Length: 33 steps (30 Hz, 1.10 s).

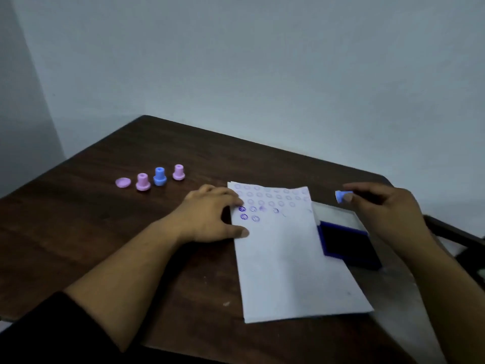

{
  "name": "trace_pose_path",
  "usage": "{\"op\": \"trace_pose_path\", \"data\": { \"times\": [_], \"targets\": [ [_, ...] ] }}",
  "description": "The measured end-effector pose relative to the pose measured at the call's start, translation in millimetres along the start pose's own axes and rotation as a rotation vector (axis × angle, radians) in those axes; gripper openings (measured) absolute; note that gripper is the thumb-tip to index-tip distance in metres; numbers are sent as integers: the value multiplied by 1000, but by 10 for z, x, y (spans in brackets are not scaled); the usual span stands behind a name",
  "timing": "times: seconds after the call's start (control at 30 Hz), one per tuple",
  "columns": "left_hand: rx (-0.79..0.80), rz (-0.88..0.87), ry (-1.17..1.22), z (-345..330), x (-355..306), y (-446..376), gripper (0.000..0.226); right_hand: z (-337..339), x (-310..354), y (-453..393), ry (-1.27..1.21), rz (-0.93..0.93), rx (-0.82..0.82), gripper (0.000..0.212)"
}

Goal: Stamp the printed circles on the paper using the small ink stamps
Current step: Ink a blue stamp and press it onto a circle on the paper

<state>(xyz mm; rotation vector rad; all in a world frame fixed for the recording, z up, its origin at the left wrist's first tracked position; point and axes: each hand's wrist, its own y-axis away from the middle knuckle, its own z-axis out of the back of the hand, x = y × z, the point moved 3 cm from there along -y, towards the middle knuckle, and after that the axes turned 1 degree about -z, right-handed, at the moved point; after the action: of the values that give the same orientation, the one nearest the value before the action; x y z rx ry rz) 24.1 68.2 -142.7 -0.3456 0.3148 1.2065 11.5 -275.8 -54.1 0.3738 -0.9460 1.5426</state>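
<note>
No brand or readable writing showed anywhere — only rows of faint printed circles [270, 197] across the far end of the white paper [288, 258], with a few darker purple stamped marks [248, 213] near its left edge. The paper lay on the dark wooden table [105, 232], its right edge over a blue ink pad [346, 244]. The left hand [210, 216] pressed flat on the paper's left edge, fingers loosely spread. The right hand [383, 208] pinched a small blue stamp [341, 196] between thumb and fingertips, raised beyond the ink pad. Well left stood two pink stamps [143, 182] [178, 172], a blue one [159, 176] between them, and a pink cap [123, 182].
</note>
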Motion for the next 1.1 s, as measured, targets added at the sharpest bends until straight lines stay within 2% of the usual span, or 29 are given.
{"op": "trace_pose_path", "data": {
  "times": [0.23, 0.43, 0.63, 0.83, 0.97, 1.1],
  "targets": [
    [9, 2, -18, 23, -50, 6, 76, 121, -406, 348, 65, -14, -84, 19],
    [7, 2, -4, 10, -35, 12, 77, -122, -473, 415, 139, 89, -50, 11],
    [5, 0, -8, -15, 5, -19, 78, -205, -528, 430, 159, 114, -21, 11],
    [10, -12, -10, -16, 14, -27, 96, -249, -542, 412, 199, 102, -15, 5],
    [13, -14, -13, -19, 13, -27, 94, -262, -526, 424, 232, 141, -25, 3],
    [18, -14, -12, -17, -2, -29, 87, -247, -538, 403, 217, 103, -14, 4]
  ]
}}
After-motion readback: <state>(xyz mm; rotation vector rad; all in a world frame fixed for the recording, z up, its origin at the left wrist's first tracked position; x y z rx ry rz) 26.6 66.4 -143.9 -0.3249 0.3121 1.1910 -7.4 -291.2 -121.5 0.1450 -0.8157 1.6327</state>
